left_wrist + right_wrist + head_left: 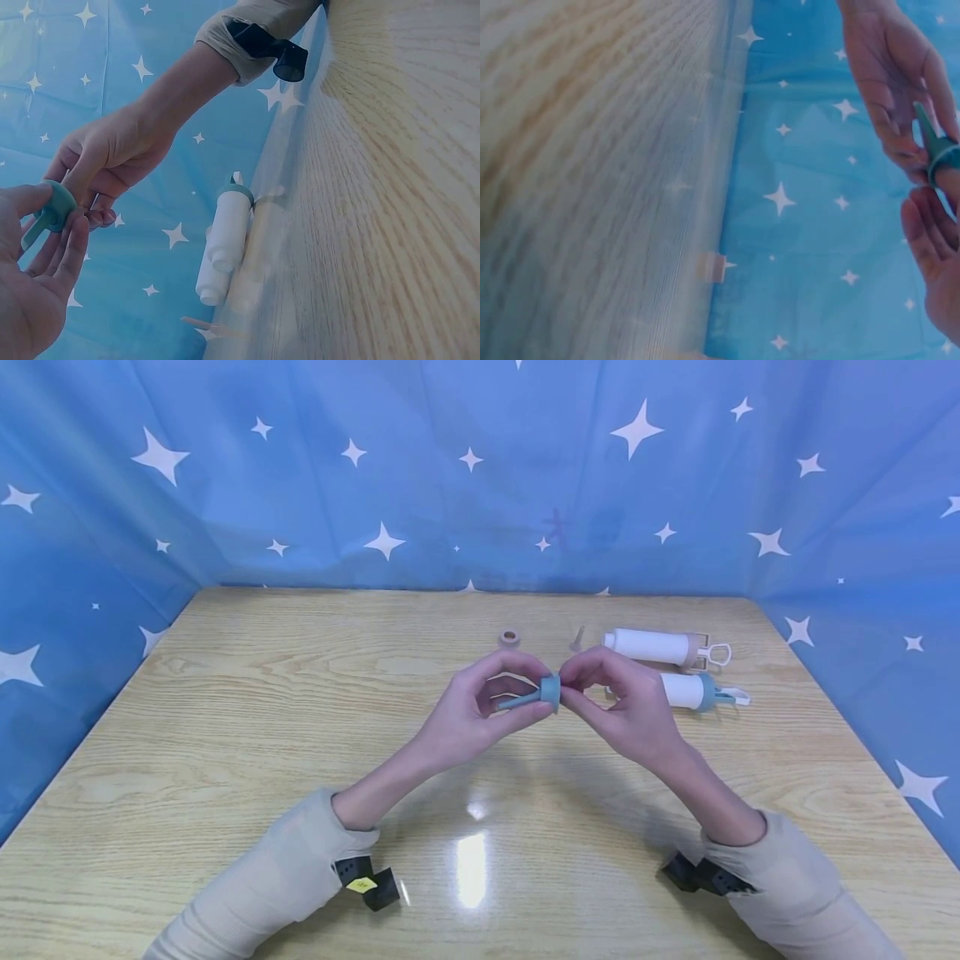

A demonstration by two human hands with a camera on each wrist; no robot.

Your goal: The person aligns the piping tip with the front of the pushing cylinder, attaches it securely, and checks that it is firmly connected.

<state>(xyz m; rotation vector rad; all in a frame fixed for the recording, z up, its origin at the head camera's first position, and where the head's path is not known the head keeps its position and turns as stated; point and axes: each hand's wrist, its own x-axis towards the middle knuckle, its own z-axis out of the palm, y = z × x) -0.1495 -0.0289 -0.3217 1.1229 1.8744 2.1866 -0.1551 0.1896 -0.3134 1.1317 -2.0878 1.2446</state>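
Observation:
Over the table, my left hand (468, 714) pinches a teal nozzle cap (551, 692) between thumb and fingers. The cap has a round collar and a long tapered spout (519, 700) that points left, towards the left palm. From the other side my right hand (633, 702) brings thumb and fingertips together at the collar's wide end. In the right wrist view, a fingertip overlaps the collar's opening (943, 159). The left wrist view shows the spout (34, 231) angled down and the right fingers against the collar.
Behind the right hand lie two white plunger tubes, one with a pinkish collar (652, 646), one with a teal collar (684, 691). A small pinkish ring (509, 637) and a pinkish spout piece (577, 639) sit further back on the wooden table (300, 693). A blue starred curtain (450, 485) borders the table.

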